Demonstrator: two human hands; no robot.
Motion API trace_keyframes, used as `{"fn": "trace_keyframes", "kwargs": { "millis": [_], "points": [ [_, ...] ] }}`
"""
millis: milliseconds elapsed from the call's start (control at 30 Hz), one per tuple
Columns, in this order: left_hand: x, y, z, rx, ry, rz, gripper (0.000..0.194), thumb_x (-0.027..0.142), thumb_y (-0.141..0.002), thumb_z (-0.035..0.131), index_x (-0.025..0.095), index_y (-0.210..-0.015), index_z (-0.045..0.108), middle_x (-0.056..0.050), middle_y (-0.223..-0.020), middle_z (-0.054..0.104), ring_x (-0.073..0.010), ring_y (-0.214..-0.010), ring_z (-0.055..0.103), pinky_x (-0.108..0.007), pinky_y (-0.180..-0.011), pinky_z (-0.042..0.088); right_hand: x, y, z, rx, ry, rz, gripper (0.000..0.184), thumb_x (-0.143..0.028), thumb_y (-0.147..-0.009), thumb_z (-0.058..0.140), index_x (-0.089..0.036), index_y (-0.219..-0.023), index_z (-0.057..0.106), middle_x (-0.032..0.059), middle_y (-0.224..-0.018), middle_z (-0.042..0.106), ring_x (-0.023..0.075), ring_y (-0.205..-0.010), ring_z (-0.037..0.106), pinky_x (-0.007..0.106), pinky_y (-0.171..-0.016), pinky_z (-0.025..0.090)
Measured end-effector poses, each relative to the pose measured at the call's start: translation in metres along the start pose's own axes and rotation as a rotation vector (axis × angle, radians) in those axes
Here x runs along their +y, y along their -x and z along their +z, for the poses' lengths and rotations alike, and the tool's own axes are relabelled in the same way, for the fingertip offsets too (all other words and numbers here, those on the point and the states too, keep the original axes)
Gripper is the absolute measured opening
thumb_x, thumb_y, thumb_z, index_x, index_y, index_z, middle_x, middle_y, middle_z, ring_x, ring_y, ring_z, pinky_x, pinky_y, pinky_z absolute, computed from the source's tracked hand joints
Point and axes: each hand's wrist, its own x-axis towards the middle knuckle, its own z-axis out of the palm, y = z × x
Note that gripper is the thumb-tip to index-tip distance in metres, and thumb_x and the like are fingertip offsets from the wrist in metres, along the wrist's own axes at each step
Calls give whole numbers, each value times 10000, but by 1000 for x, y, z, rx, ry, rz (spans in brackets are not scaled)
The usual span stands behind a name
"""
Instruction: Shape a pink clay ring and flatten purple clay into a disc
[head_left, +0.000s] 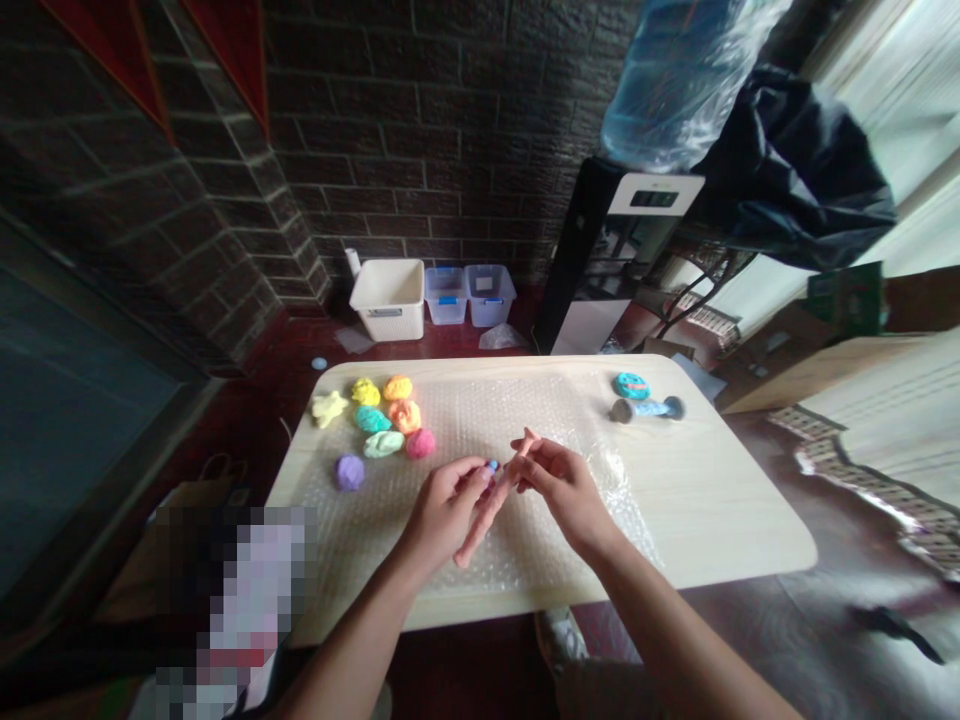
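A long pink strip of modelling clay (480, 525) slants between my hands above the bubble wrap (480, 400). My right hand (562, 487) is closed on its upper part, thumb and fingers pinching it. At the strip's left side, my left hand (448, 502) is closed, its thumb and fingertips around a small blue-and-purple piece (492, 466), which looks like clay. Whether this piece touches the strip cannot be made out. Left of my hands lie several clay lumps: purple (350, 472), pink (421, 443), pale green (383, 444), teal (372, 419), orange (405, 415) and yellow (366, 391).
On the pale table (720, 500), a teal disc with an orange stripe (632, 385) lies by a blue dumbbell-shaped piece with grey ends (649, 409). Beyond are a white bin (390, 295), two clear boxes (489, 295) and a water dispenser (600, 260).
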Motion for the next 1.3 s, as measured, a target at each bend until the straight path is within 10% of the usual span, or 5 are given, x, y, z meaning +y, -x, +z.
{"fn": "trace_keyframes", "kwargs": {
  "millis": [267,767,1300],
  "points": [
    [-7,-1,-12,231,-484,175,186,286,-985,605,183,-1079,729,-104,-1056,793,-255,-946,748,-385,-862,568,-3,1,-2,38,-30,51,345,-403,-811,830,-167,-1046,737,92,-897,797,220,-783,721,345,-728,513],
    [-18,-1,-16,179,-924,298,221,25,-892,630,187,-1014,720,-95,-997,764,-275,-990,695,-442,-928,532,-4,1,-3,99,-63,89,359,-372,-782,815,-166,-1052,697,93,-862,809,222,-765,724,331,-716,485],
    [-17,-14,-19,309,-64,32,366,418,-920,681,127,-1127,760,-129,-1018,798,-221,-801,746,-336,-704,596,2,-3,-7,94,-4,62,310,-388,-767,864,-166,-936,727,47,-805,749,161,-687,664,294,-657,492]
  ]
}}
